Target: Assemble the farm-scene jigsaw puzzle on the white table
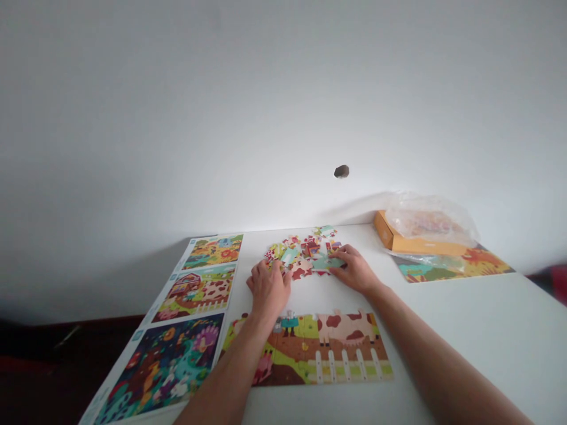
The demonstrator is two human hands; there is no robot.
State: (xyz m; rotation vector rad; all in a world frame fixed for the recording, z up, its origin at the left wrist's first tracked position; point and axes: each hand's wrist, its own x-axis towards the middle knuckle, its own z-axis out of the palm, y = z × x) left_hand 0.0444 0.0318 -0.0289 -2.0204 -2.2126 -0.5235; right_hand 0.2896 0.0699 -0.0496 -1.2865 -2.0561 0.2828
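- At twelve o'clock on the white table [460, 336], loose farm-scene jigsaw pieces [301, 268] lie heaped beyond a partly joined cow-and-fence jigsaw [349, 330] at six.
- Left hand [269, 287], fingers apart, meets the heap's seven o'clock edge; right hand [355, 270], at four, has thumb and fingers about a pale-blue piece [333, 262], whether pinched one cannot tell.
- Likely cardboard, the pieces should handle light and stiff, tabs liable to bend; opposite edges suit fingertips.
- At nine, teal labels [137, 336] on a three-picture sheet [195, 295] are too small to read.
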